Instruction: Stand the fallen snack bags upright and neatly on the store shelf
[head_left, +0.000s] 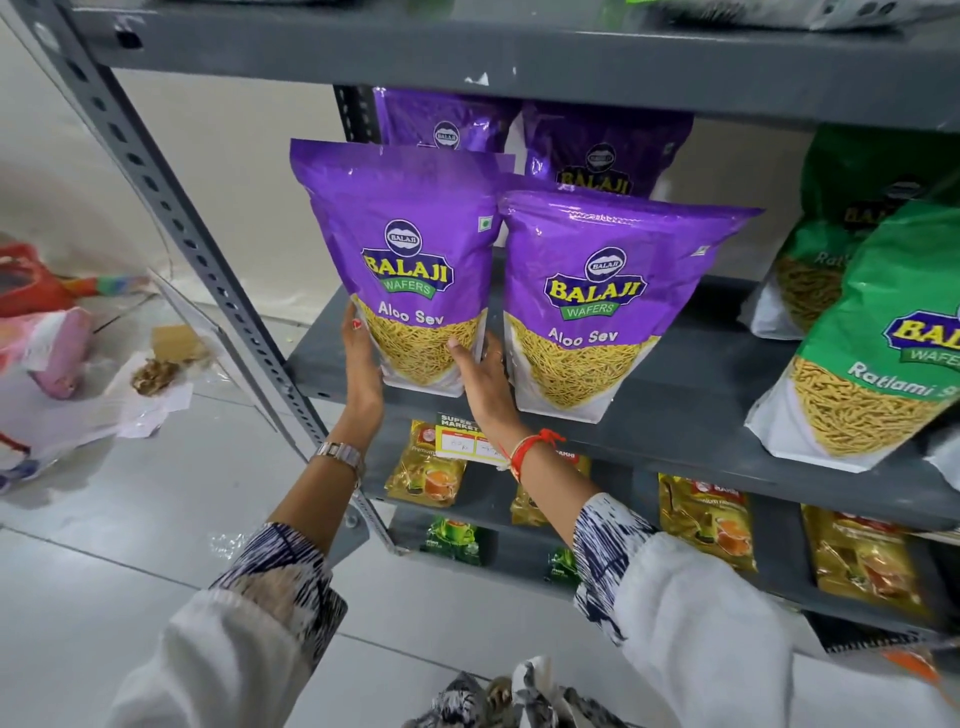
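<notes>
A purple Aloo Sev bag (410, 249) stands upright at the left front of the grey shelf (691, 410). My left hand (358, 364) presses its lower left edge and my right hand (480, 376) grips its lower right edge, thumb on the front. A second purple Aloo Sev bag (597, 301) stands upright right beside it, touching my right hand. Two more purple bags (447, 122) (605, 150) stand behind them. Green Ratlami Sev bags (872, 332) (826, 244) lean tilted at the right.
The shelf's perforated upright post (218, 270) runs diagonally at left. A yellow price label (462, 439) hangs on the shelf edge. Golden tea packets (706, 525) fill the lower shelf. Bags and paper litter (57, 353) lie on the tiled floor at left.
</notes>
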